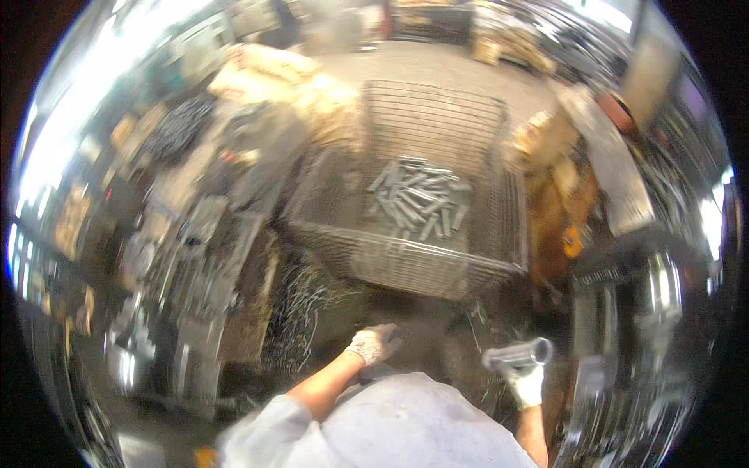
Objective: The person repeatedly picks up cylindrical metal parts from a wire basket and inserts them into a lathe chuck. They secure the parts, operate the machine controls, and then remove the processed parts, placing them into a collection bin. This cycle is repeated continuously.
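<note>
My right hand, in a white glove, grips a short, shiny metal tube at the lower right. The tube lies nearly level, and its round end points right. My left hand, gloved too, hangs in front of my body with loosely spread fingers and nothing visible in it; motion blurs it. Ahead of both hands stands a large wire basket. On its bottom lies a loose heap of grey metal tubes, pointing in several directions. Neither hand touches the basket.
At the left is a machine with metal parts, and metal shavings lie beside it. Pale sacks are behind it. A dark-topped block stands close on the right, near brown, rusty-looking equipment.
</note>
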Motion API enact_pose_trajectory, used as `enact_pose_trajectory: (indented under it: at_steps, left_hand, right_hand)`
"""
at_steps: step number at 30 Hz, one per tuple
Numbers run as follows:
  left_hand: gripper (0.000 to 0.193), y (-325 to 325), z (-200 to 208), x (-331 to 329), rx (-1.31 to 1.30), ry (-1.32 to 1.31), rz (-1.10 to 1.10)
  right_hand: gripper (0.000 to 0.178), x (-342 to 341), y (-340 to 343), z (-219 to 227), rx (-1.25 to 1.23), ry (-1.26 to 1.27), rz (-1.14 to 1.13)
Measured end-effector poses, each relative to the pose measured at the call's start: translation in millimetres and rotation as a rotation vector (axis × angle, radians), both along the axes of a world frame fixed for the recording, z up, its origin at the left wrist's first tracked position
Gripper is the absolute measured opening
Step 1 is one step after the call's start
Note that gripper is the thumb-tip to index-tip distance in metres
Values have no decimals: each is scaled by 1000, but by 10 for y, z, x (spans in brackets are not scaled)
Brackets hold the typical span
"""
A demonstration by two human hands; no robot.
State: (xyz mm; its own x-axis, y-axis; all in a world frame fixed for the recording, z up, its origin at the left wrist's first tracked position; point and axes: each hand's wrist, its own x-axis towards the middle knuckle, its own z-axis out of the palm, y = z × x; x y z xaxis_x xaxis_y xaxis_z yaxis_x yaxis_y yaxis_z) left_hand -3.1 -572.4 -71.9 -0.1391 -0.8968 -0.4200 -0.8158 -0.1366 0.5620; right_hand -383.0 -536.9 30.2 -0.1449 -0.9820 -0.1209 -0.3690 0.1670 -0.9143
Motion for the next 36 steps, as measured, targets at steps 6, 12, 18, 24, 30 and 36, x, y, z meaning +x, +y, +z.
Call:
enact_pose_trajectory:
  at_steps: [6,12,18,24,30,36]
  left_hand:
    - [53,1249,-356,1865,55,-16,762]
    - [40,3091,-825,2132,-66,51,1711]
    - [61,4299,-1008,1603,-551,169,2768]
    - [74,4420,-103,1938,-554,-683,2998]
    - [63,4679,-98,2126,-152,-949,2780]
    - [62,4591,92,2164,-1629,836,2817]
  right_hand:
    - [40,2495,-889,3,-115,-59,858]
    - [27,4512,-1147,161,-446,-79,1446]
    - [45,6204,-1266,320,-322,26,1577]
    - [56,7257,-1308,53,-370,195,1665]
    - [60,7566,-1817,260,-527,532,2047]
    - [28,8352,-2258,1425,-600,-6,2004]
